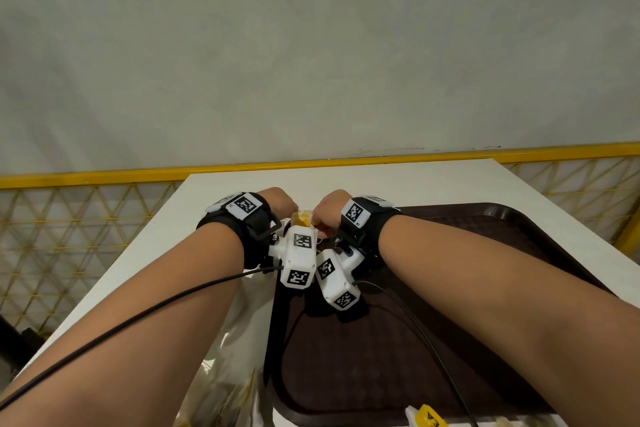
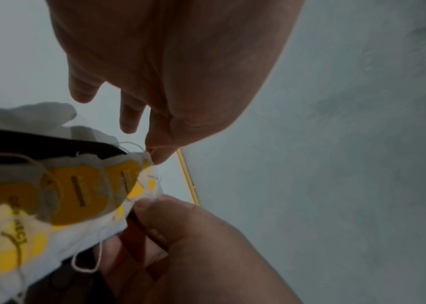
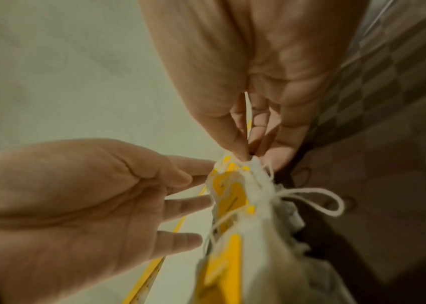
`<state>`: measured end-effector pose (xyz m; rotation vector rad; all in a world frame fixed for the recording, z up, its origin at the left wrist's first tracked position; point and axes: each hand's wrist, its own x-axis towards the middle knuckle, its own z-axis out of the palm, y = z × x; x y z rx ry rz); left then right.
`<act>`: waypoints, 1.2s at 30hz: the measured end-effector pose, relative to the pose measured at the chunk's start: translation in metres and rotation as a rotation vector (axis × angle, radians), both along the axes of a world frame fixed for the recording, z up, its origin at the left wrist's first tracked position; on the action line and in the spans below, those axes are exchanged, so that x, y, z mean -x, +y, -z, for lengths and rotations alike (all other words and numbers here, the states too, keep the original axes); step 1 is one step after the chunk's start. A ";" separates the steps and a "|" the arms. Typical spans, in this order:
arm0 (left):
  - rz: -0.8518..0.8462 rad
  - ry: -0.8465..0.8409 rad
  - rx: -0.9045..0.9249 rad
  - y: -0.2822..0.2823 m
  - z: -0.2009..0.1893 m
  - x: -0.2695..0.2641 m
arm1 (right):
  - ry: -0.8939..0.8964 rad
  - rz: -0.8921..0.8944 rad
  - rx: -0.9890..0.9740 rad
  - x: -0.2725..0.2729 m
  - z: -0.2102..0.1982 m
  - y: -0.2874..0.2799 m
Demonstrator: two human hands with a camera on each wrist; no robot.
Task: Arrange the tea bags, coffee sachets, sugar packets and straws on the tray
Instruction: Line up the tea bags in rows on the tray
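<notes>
A bundle of tea bags with yellow tags and white strings is held up between both hands, over the far left corner of the dark brown tray. My left hand pinches the bundle's top edge with thumb and forefinger, its other fingers out straight. My right hand pinches the same edge from the other side. The left wrist view shows the yellow tags close up, with the left hand above and the right hand below. In the right wrist view a string loop hangs off the tea bags.
The tray lies on a white table. A white plastic bag lies left of the tray, under my left forearm. A yellow packet shows at the bottom edge. A yellow mesh railing runs behind the table.
</notes>
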<state>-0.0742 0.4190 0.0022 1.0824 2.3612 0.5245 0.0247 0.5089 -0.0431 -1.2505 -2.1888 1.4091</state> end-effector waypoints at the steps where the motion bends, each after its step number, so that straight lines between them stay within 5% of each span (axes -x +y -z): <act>1: 0.006 -0.026 -0.013 0.001 0.003 0.003 | 0.000 0.003 0.000 0.000 0.001 -0.001; 36: -0.210 -0.289 -0.249 -0.028 0.018 0.005 | 0.091 0.033 0.057 -0.015 -0.009 -0.037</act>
